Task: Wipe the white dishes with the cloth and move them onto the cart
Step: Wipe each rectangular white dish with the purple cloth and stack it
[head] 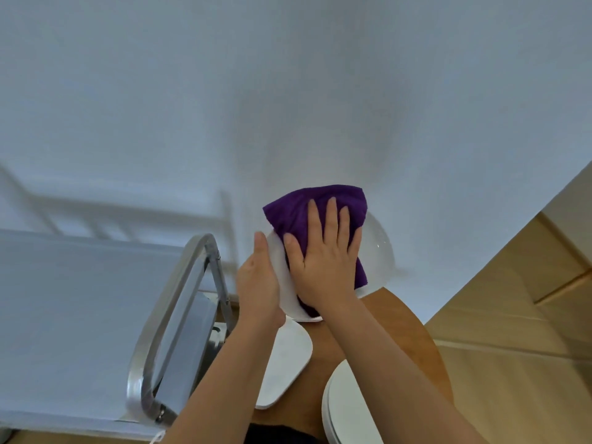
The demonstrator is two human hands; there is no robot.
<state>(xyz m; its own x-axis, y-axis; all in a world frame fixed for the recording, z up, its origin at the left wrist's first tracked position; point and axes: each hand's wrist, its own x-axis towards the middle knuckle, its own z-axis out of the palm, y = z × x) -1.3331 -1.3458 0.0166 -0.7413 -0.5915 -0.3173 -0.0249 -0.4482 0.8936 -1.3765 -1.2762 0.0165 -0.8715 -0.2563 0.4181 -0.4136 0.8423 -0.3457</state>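
- Soft, even, cool daylight; its source is out of view.
- Faint cart shadow on the wall [224, 107] at nine o'clock.
- Wide-angle bending at edges; slightly soft focus.

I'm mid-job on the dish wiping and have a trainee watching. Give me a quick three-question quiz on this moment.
1. True or false: the right hand presses the purple cloth flat against the held white dish.
2. Which hand steadies that dish at its edge? A) left hand B) right hand C) neither
3. Fill in: besides the held dish, ___ more white dishes lie on the round wooden table.

Key: 1 true; 2 A; 3 two. The cart sits to the left with its metal handle nearest the hands.
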